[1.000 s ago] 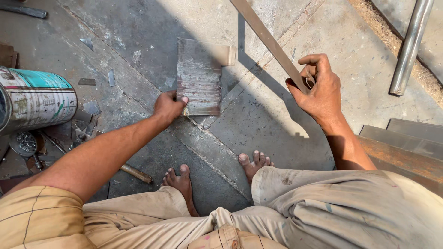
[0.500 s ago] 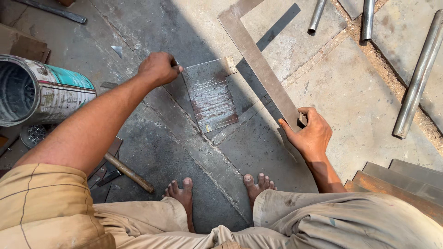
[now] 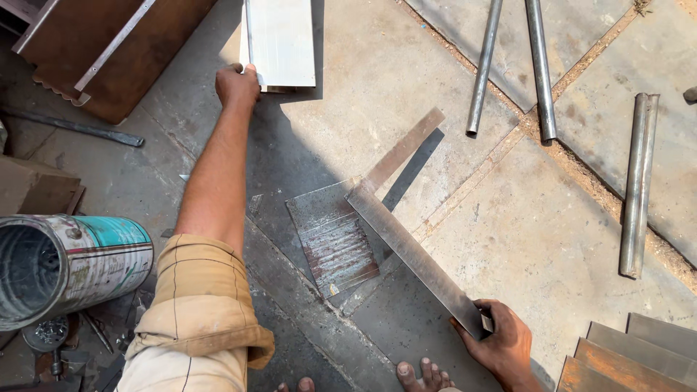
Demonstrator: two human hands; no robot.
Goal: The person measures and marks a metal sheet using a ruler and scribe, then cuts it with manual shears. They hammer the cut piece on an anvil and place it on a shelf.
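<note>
Reaching up and away from the body, the left hand point(image 3: 237, 85) closes on the lower left corner of a pale ribbed metal sheet point(image 3: 282, 42) lying on the concrete floor point(image 3: 508, 218), just beside a brown steel panel point(image 3: 109, 51). The right hand point(image 3: 501, 343) grips the near end of a steel L-square point(image 3: 412, 252), fingers wrapped around the blade. The long blade of the square runs diagonally, its far part resting across the upper right edge of a small rusted steel plate point(image 3: 330, 239) lying flat on the floor between the two hands. Three steel pipes point(image 3: 541, 69) lie well apart at upper right. A tin can point(image 3: 69, 265) lies on its side at left, near the bent knee.
</note>
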